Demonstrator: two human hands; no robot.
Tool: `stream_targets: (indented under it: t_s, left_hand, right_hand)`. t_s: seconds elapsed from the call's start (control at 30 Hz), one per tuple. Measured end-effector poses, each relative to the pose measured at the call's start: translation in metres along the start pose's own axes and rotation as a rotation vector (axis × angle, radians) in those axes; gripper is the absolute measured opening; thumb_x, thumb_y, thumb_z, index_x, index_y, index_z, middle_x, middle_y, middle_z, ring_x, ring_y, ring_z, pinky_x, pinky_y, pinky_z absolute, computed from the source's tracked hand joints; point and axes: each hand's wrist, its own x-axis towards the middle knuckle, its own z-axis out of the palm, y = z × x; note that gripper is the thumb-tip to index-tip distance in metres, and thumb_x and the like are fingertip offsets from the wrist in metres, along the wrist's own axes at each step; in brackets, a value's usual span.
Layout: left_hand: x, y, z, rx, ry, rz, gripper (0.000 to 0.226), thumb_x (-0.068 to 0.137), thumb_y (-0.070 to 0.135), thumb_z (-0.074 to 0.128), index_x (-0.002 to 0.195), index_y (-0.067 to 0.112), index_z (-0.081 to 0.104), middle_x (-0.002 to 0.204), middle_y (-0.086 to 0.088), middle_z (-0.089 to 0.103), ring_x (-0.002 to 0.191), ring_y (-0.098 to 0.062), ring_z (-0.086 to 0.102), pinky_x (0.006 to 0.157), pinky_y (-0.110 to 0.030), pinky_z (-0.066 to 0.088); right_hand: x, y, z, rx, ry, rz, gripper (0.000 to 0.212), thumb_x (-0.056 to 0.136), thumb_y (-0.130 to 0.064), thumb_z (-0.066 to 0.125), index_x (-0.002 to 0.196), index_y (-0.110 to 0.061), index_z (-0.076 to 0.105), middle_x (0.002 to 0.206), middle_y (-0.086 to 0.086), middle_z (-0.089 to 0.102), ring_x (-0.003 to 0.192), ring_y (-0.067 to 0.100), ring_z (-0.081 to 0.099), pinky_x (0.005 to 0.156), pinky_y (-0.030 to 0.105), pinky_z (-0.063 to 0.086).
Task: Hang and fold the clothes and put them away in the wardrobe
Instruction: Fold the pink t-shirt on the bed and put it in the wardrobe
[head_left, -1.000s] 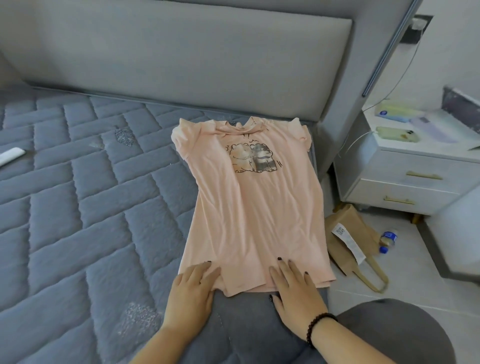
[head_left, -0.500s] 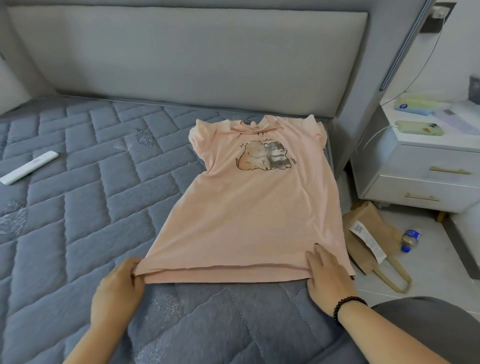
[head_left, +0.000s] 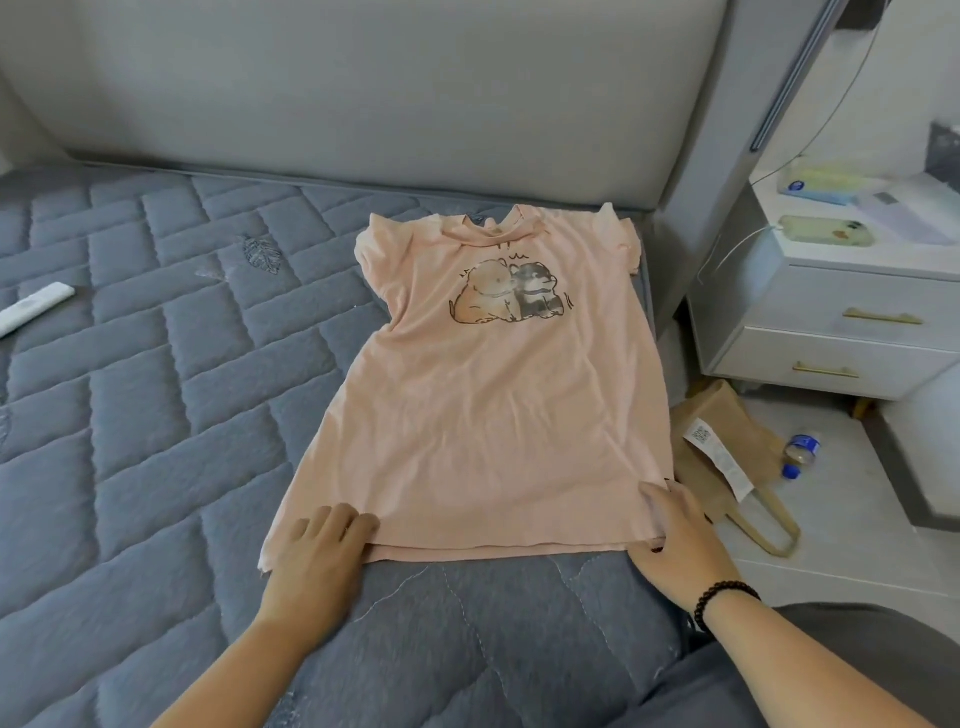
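Note:
A pink T-shirt (head_left: 498, 410) with a cartoon animal print lies spread face up on the grey quilted mattress (head_left: 156, 415), collar toward the headboard. My left hand (head_left: 317, 545) rests flat on the hem, a little inside its left corner, fingers straight. My right hand (head_left: 680, 525), with a black bead bracelet on the wrist, presses with straight fingers on the hem's right corner at the mattress edge. Neither hand grips the cloth as far as I can see.
A white remote (head_left: 31, 309) lies at the mattress's far left. The padded grey headboard (head_left: 363, 88) stands behind. To the right are a white nightstand (head_left: 841, 322) with drawers, a brown paper bag (head_left: 727, 441) and a small bottle (head_left: 800, 454) on the floor.
The hem was pulled out wide from a bunched state. My left hand has since slid from the hem's left corner inward and lies flat; my right hand stays at the right corner.

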Motion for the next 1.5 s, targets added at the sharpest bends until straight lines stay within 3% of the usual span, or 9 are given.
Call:
stream_targets:
  t_s: [0.13,0.27,0.47,0.63,0.8,1.2,1.33,1.4,1.5]
  left_hand:
    - [-0.001,-0.009,0.000,-0.057,-0.001,0.020,0.018,0.072,0.012,0.051,0.082,0.010,0.066,0.079,-0.003,0.060,0.062,-0.027,0.059,0.056,-0.034,0.052]
    - [-0.004,-0.013,-0.007,-0.052,-0.119,0.045,0.032,0.048,-0.001,0.068,0.075,0.013,0.058,0.073,0.000,0.054,0.056,-0.027,0.056,0.052,-0.031,0.047]
    - [0.000,0.001,-0.015,0.004,-0.178,0.052,0.029,0.076,0.035,0.047,0.093,0.017,0.062,0.090,0.001,0.059,0.070,-0.022,0.057,0.060,-0.034,0.049]
    - [0.022,0.017,-0.026,0.162,-0.335,0.175,0.049,0.049,0.012,0.082,0.094,0.015,0.064,0.080,0.001,0.059,0.062,-0.019,0.055,0.051,-0.029,0.048]
    - [0.033,0.008,-0.027,0.256,-0.534,0.169,0.045,0.090,0.011,0.051,0.131,0.022,0.035,0.117,0.001,0.046,0.094,-0.015,0.043,0.086,-0.029,0.041]
    - [-0.001,0.016,-0.065,0.188,-0.819,0.192,0.037,0.093,0.014,0.051,0.127,0.022,0.040,0.120,-0.004,0.052,0.109,-0.022,0.051,0.091,-0.031,0.041]
    - [-0.022,0.027,-0.061,0.181,-0.943,0.223,0.044,0.089,0.005,0.053,0.127,0.022,0.040,0.118,-0.005,0.052,0.108,-0.025,0.053,0.089,-0.033,0.042]
    - [-0.026,0.033,-0.057,0.123,-1.003,0.221,0.035,0.089,0.013,0.055,0.121,0.023,0.043,0.117,-0.004,0.052,0.107,-0.026,0.054,0.088,-0.035,0.043]
    - [-0.016,0.036,-0.060,-0.050,-1.020,0.180,0.029,0.082,0.047,0.066,0.099,0.028,0.051,0.100,0.010,0.058,0.093,-0.015,0.057,0.084,-0.029,0.047]
  right_hand:
    - [0.004,0.002,-0.006,-0.118,0.113,0.006,0.018,0.086,-0.009,0.055,0.103,-0.015,0.052,0.119,0.003,0.042,0.078,0.016,0.051,0.066,0.028,0.044]
    - [0.003,0.002,-0.015,-0.165,0.220,0.154,0.013,0.082,-0.004,0.057,0.084,-0.013,0.049,0.098,0.003,0.042,0.074,0.020,0.046,0.059,0.028,0.038]
    - [-0.006,0.010,-0.014,-0.297,0.238,0.154,0.013,0.083,-0.008,0.055,0.094,-0.012,0.050,0.087,0.004,0.049,0.068,0.019,0.042,0.056,0.028,0.037]
    - [-0.008,0.009,-0.016,-0.403,0.138,0.064,0.025,0.085,-0.006,0.047,0.108,-0.016,0.043,0.088,0.001,0.049,0.069,0.019,0.045,0.053,0.027,0.033]
    - [-0.016,0.003,-0.022,-0.528,0.072,0.010,0.022,0.088,-0.008,0.047,0.107,-0.017,0.052,0.103,0.002,0.057,0.084,0.019,0.055,0.061,0.027,0.038]
    - [-0.051,-0.002,-0.045,-0.842,-0.043,-0.077,0.032,0.090,0.002,0.042,0.113,-0.010,0.061,0.118,0.008,0.056,0.104,0.022,0.058,0.073,0.024,0.041]
    - [-0.062,-0.008,-0.062,-0.913,-0.238,-0.084,0.028,0.087,0.002,0.047,0.110,-0.005,0.061,0.091,0.007,0.059,0.083,0.022,0.061,0.072,0.026,0.049]
    - [-0.067,-0.017,-0.063,-0.936,-0.346,-0.072,0.026,0.087,0.002,0.048,0.109,-0.004,0.061,0.074,0.004,0.049,0.060,0.017,0.047,0.059,0.025,0.047]
    - [-0.071,-0.031,-0.057,-0.985,-0.469,-0.051,0.024,0.090,-0.001,0.048,0.112,-0.003,0.059,0.097,0.009,0.060,0.067,0.019,0.045,0.049,0.021,0.032]
